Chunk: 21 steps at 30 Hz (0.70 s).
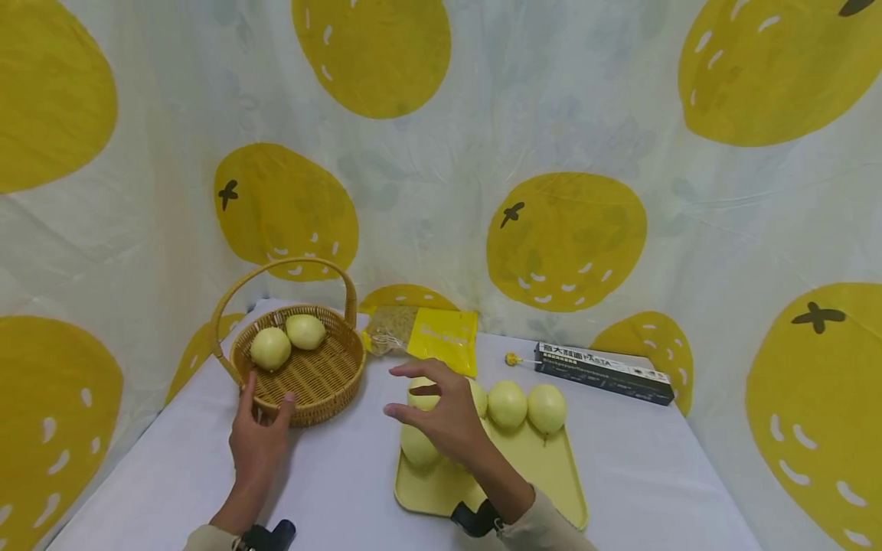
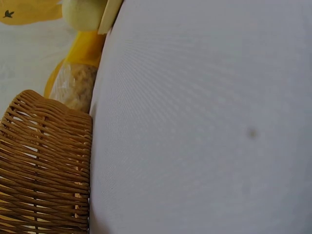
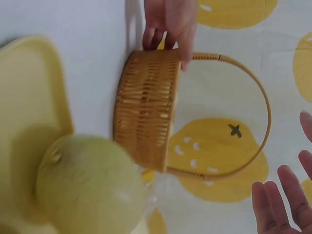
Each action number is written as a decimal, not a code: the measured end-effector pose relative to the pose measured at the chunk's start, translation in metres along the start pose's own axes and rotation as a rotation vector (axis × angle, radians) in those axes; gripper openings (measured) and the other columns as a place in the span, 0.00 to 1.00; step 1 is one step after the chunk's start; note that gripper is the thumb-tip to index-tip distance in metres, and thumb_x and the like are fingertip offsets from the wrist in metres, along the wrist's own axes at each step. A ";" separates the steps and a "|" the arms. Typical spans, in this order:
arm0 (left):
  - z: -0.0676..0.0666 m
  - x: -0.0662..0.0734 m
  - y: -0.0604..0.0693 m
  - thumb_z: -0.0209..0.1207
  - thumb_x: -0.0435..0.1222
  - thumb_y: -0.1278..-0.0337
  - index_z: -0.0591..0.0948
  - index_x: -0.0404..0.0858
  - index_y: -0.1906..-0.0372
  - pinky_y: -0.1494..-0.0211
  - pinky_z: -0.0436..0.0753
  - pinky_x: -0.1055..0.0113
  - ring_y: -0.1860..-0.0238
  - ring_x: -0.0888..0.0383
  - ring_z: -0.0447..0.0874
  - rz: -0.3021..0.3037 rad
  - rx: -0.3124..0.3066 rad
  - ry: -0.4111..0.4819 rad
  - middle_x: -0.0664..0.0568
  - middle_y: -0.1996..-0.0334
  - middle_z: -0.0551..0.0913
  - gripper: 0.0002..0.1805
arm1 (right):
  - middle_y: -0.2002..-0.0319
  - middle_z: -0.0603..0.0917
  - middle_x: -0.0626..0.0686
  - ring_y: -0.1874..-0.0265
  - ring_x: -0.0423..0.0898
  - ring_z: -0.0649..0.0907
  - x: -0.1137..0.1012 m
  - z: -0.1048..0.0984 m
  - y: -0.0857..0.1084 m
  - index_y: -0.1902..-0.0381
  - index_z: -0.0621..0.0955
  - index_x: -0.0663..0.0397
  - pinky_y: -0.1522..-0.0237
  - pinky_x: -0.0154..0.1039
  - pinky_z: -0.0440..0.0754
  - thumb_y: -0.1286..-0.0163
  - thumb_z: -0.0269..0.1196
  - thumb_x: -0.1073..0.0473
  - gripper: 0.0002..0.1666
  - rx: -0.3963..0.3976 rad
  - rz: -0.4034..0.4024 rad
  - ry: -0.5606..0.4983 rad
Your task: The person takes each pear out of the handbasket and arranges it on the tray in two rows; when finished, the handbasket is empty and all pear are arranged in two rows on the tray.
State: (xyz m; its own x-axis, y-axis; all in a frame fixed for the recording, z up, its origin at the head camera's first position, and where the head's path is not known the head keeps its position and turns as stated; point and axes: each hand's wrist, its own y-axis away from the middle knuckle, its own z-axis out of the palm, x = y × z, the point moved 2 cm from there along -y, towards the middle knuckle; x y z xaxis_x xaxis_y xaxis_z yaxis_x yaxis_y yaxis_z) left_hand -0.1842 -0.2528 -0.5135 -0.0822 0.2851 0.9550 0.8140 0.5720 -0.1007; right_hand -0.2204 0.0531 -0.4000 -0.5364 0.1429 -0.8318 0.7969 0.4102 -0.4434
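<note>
A wicker basket (image 1: 331, 409) (image 2: 44, 170) (image 3: 146, 97) with a tall handle holds two pale yellow-green round fruits (image 1: 271, 349) at its far left. My left hand (image 1: 258, 444) (image 3: 170, 17) grips the near rim, a finger over the edge and others against the outer wall. Over the left part of a yellow tray (image 1: 544, 474) (image 3: 53, 97), my right hand (image 1: 451, 421) (image 3: 287, 204) holds nothing, thumb and fingers spread apart. Several such fruits (image 1: 507, 405) (image 3: 90, 190) sit on the tray, some partly hidden by that hand.
Behind the tray lies a yellow package (image 1: 444, 340) (image 2: 78, 83) with a clear section. A dark pasta box (image 1: 606, 373) lies at the back right, a small yellow item (image 1: 512, 358) beside its left end. A fruit-printed curtain (image 1: 427, 153) hangs behind the white-covered table (image 1: 338, 482).
</note>
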 end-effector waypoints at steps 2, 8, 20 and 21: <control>0.000 0.001 0.000 0.63 0.55 0.27 0.47 0.62 0.13 0.15 0.64 0.43 0.14 0.44 0.52 0.001 0.003 -0.001 0.52 0.13 0.47 0.49 | 0.41 0.86 0.42 0.39 0.44 0.84 -0.004 0.008 -0.005 0.41 0.87 0.39 0.44 0.47 0.92 0.38 0.81 0.55 0.27 -0.008 -0.004 -0.012; 0.001 0.002 0.002 0.63 0.54 0.27 0.48 0.60 0.12 0.15 0.64 0.42 0.14 0.44 0.51 0.001 0.007 0.000 0.53 0.13 0.47 0.49 | 0.43 0.87 0.42 0.42 0.42 0.85 -0.011 0.032 -0.022 0.42 0.88 0.38 0.45 0.48 0.93 0.38 0.81 0.56 0.26 -0.009 -0.036 -0.035; 0.000 0.002 0.000 0.62 0.55 0.26 0.46 0.56 0.12 0.15 0.62 0.42 0.14 0.43 0.49 -0.010 0.008 -0.025 0.51 0.12 0.45 0.50 | 0.46 0.90 0.48 0.48 0.39 0.87 -0.011 0.072 -0.056 0.44 0.88 0.47 0.50 0.50 0.94 0.38 0.81 0.53 0.25 0.031 -0.070 -0.066; 0.001 0.002 0.000 0.62 0.55 0.26 0.46 0.57 0.12 0.15 0.62 0.41 0.14 0.42 0.49 -0.009 0.008 -0.029 0.51 0.12 0.45 0.50 | 0.46 0.90 0.48 0.48 0.39 0.86 -0.011 0.074 -0.059 0.44 0.88 0.47 0.50 0.50 0.94 0.38 0.81 0.53 0.24 0.032 -0.070 -0.071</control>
State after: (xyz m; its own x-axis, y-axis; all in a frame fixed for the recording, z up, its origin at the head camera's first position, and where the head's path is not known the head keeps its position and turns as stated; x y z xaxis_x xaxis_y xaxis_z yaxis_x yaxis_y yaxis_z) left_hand -0.1847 -0.2518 -0.5116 -0.1062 0.3015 0.9475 0.8087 0.5807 -0.0942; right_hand -0.2410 -0.0395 -0.3896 -0.5707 0.0502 -0.8197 0.7675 0.3875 -0.5107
